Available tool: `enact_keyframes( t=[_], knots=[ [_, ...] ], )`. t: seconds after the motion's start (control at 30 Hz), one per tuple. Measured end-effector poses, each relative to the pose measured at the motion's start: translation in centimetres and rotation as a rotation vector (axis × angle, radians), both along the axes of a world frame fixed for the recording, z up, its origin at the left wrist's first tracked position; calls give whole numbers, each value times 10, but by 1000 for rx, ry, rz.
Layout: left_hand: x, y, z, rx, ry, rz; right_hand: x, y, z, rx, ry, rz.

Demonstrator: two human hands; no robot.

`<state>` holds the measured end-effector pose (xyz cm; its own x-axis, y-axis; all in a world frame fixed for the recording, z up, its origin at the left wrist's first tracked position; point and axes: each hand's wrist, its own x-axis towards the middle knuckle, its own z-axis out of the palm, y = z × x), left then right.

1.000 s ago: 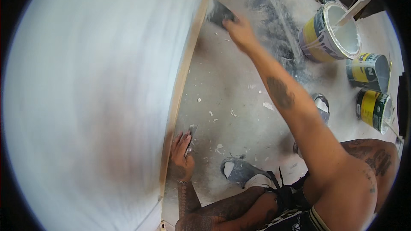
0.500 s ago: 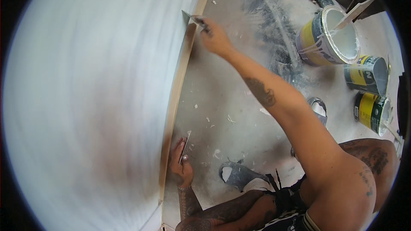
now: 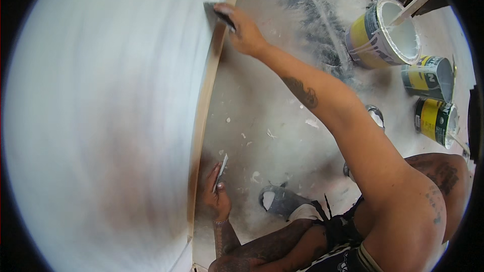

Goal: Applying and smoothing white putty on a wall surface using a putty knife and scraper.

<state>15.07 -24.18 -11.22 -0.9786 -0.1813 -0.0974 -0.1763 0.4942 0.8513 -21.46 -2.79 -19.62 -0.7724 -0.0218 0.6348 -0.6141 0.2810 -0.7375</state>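
the dark-handled scraper (image 3: 223, 17) was held in the right hand (image 3: 244, 32), the fingers closed about its handle. its blade was placed over the edge of the white panel (image 3: 101, 95), beside the tan strip (image 3: 205, 95); whether panel and blade were touching could not be told. near the strip's lower part, a thin flat tool (image 3: 221, 172) was gripped by the left hand (image 3: 218, 200) between thumb and partly straightened fingers.

as judged from this, the white surface could be gouged or streaked if the blade were tipped onto one corner or pressed unevenly. the strip, being so near, could be nicked or smeared by a stroke run too wide. with the right arm stretched far out, the blade's angle might be poorly controlled. the flat tool could be dropped if the left thumb were relaxed. grit could be picked up from the pale scraps (image 3: 311, 123) scattered on the floor (image 3: 262, 100) and dragged across the panel, should either edge be brought down there. by a broad backward swing, the stick (image 3: 416, 6) leaned in the open bucket (image 3: 370, 40) might be knocked.
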Motion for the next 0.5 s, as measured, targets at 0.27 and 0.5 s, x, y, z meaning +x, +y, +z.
enact_keyframes(
  t=[0.27,0.5],
  knots=[
    [9,-7,-3,-15,7,-19,102,-49,-15,42,-141,187],
    [50,-34,-20,96,-53,276,173,-91,-12,-7,-250,239]
  ],
)
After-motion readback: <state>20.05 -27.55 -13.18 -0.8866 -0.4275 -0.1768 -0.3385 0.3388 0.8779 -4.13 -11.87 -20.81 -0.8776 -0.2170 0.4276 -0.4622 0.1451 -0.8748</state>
